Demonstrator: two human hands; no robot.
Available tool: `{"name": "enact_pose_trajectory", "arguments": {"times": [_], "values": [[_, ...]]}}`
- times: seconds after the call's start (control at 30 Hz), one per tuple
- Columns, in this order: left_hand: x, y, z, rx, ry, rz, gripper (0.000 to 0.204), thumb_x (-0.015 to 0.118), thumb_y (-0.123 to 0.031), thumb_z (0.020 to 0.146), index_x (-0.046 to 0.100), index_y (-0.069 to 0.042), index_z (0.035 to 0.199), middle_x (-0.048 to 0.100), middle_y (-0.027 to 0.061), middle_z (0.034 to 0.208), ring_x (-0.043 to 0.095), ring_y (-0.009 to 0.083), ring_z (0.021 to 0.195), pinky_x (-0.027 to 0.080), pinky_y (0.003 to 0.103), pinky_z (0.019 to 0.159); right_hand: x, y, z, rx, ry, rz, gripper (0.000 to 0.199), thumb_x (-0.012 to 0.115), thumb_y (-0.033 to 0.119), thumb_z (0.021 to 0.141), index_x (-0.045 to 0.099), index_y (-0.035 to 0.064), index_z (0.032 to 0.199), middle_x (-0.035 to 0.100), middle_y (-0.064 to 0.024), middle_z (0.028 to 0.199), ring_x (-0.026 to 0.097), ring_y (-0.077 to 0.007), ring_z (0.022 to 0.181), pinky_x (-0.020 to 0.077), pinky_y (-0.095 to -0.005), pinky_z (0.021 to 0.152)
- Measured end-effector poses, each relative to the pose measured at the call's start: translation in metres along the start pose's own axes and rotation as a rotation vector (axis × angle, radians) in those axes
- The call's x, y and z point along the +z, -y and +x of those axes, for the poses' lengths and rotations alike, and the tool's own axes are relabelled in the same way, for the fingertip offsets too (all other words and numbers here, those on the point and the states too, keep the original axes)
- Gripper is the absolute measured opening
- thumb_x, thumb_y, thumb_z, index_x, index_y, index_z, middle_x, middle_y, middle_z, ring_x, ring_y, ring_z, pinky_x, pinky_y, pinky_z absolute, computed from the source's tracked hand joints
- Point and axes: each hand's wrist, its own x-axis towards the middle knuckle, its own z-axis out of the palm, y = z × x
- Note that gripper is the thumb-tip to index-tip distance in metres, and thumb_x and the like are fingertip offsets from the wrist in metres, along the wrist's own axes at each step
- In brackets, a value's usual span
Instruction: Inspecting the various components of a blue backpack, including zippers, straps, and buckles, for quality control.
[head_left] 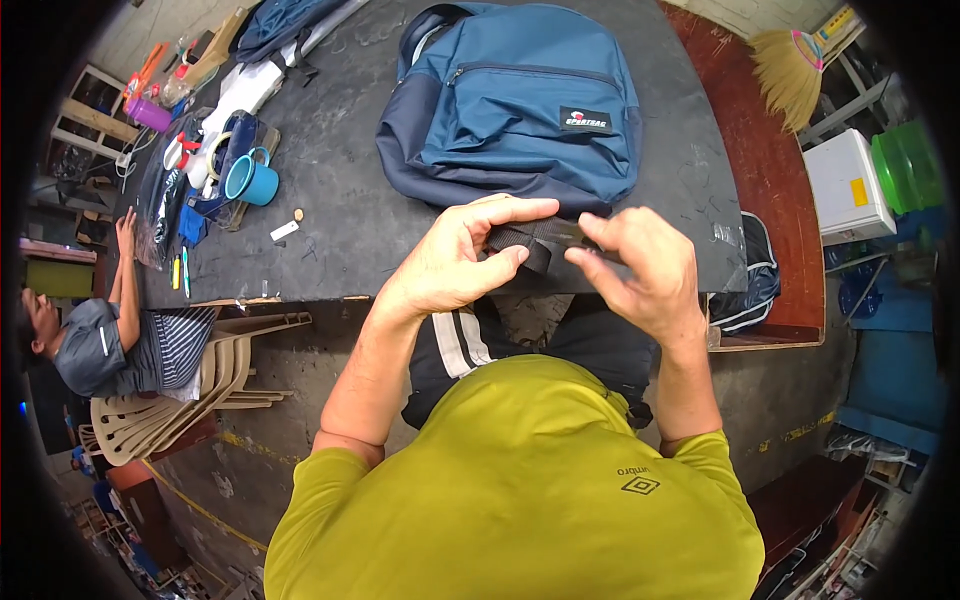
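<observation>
A blue backpack (520,100) lies flat on the black table (340,200), its front pocket facing up. A black strap (535,238) runs off its near edge. My left hand (460,255) pinches the strap from the left, thumb under and fingers over it. My right hand (635,265) grips the same strap from the right, fingers curled on it. Both hands hover at the table's near edge, just below the backpack.
A teal mug (252,180), pens, a purple cup (150,112) and bags clutter the table's left end. A person (110,340) sits at the left on stacked plastic chairs (190,385). A straw broom (790,70) and white box (848,185) stand at right.
</observation>
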Motion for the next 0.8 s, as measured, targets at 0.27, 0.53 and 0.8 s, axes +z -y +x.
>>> {"name": "enact_pose_trajectory", "arguments": {"times": [0.27,0.53,0.8], "values": [[0.003,-0.003,0.005,0.046,0.029,0.052,0.059,0.068,0.006,0.092,0.061,0.004,0.151,0.065,0.0152,0.147,0.061,0.0226,0.138,0.045,0.037,0.121,0.002,0.007,-0.007,-0.119,0.009,-0.129,0.027,0.091,0.008,0.08,0.077,0.0061,0.104,0.064,-0.0026,0.074,0.059,-0.0219,0.062,0.0477,-0.0361,0.057],[0.005,-0.009,0.006,0.07,0.042,0.193,0.062,0.07,0.003,0.089,0.061,0.004,0.151,0.065,0.0157,0.146,0.061,0.0232,0.138,0.045,0.038,0.121,0.005,0.007,-0.006,-0.15,0.029,-0.16,0.028,0.091,0.009,0.079,0.077,0.0081,0.104,0.062,-0.0011,0.077,0.059,-0.0205,0.064,0.0479,-0.0351,0.058],[0.007,-0.008,0.002,0.073,0.076,0.293,0.065,0.072,0.002,0.087,0.061,0.003,0.151,0.064,0.0155,0.145,0.06,0.0226,0.138,0.044,0.037,0.12,0.007,0.012,-0.01,-0.223,0.089,-0.223,0.026,0.089,0.011,0.082,0.077,0.008,0.106,0.062,-0.0002,0.078,0.059,-0.0194,0.066,0.0482,-0.0347,0.059]]}}
